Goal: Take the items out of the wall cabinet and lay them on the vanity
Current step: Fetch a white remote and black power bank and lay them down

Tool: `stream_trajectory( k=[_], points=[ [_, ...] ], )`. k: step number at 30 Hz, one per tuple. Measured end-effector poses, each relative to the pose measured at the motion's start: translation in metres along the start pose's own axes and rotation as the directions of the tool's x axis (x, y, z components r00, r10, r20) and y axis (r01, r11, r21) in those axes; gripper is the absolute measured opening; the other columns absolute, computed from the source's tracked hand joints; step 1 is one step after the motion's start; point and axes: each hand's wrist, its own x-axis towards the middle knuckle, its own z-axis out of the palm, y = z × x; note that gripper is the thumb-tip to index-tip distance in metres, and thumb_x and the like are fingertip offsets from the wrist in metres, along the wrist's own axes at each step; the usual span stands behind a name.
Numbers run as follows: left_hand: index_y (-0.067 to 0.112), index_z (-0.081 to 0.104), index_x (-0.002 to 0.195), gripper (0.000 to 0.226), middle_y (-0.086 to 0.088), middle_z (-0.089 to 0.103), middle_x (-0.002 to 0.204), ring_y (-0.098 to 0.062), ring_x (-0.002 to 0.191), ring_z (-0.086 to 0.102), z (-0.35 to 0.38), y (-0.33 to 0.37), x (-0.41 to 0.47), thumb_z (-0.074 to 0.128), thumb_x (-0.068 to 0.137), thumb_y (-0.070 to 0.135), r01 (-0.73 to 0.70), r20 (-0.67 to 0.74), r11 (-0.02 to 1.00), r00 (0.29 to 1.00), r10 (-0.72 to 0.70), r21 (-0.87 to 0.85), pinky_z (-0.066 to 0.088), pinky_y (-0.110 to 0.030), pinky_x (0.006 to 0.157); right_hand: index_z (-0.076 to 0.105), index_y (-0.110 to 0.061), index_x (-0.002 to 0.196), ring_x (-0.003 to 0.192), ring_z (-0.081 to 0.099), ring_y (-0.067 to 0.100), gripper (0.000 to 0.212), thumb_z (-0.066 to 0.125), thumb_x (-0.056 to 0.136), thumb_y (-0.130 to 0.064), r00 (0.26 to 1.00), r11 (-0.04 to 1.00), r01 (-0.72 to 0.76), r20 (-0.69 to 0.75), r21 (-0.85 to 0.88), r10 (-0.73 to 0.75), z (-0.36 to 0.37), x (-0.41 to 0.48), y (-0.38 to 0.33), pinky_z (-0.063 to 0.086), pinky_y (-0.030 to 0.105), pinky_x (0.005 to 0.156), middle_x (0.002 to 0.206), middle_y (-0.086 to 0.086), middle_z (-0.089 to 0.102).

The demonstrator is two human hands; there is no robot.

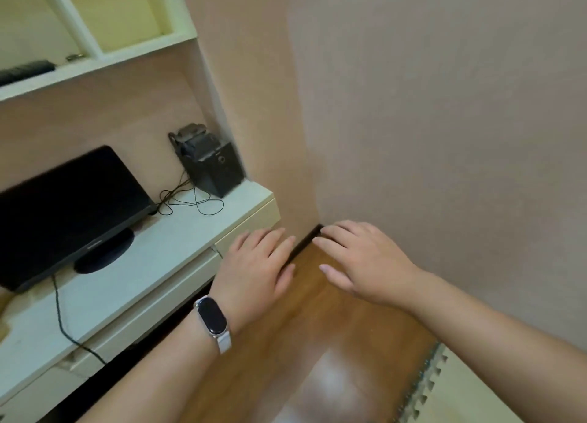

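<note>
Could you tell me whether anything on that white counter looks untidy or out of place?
Only slightly: a thin black cable lies in loose loops on the white counter between the monitor and the black box in the corner. Nothing looks spilled or broken. Both the left hand and right hand are empty.

Single head view, angled down, close above hands point(313, 263)

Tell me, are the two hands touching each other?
Apart. The head view shows wood floor between the left hand and right hand.
</note>
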Motion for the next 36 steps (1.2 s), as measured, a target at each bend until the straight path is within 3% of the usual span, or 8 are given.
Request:
stream_trajectory(
  k=[12,25,36],
  points=[
    [0.02,0.062,0.122,0.04,-0.001,0.063,0.126,-0.024,0.117,0.055,0.002,-0.058,0.043,0.056,0.088,0.039,0.242,-0.051,0.97,0.969,-0.242,-0.001,0.043,-0.039,0.098,0.064,-0.014,0.118,0.109,0.057,0.031,0.043,0.051,0.089,-0.044,0.979,0.981,0.192,-0.073,0.012,-0.19,0.013,0.123,0.04,0.049,0.041,0.087,0.118,0.009,0.064],
    [0.023,0.062,0.125,0.042,0.003,0.064,0.125,-0.02,0.116,0.058,0.054,-0.237,0.091,0.049,0.09,0.044,0.252,-0.144,0.966,0.956,-0.257,-0.047,0.045,-0.038,0.098,0.061,-0.021,0.121,0.11,0.06,0.026,0.044,0.044,0.092,-0.049,0.964,0.959,0.255,-0.046,-0.121,-0.262,0.054,0.298,0.017,0.048,0.04,0.091,0.122,0.003,0.064],
    [0.017,0.066,0.118,0.039,-0.001,0.065,0.12,-0.025,0.112,0.059,0.047,-0.389,0.157,0.06,0.084,0.036,0.16,-0.384,0.986,0.909,-0.163,-0.04,0.044,-0.038,0.095,0.064,-0.016,0.115,0.102,0.062,0.027,0.04,0.053,0.087,-0.043,0.937,0.957,0.219,-0.232,-0.19,-0.26,0.057,0.46,-0.001,0.051,0.04,0.079,0.114,0.002,0.065]
  ],
)
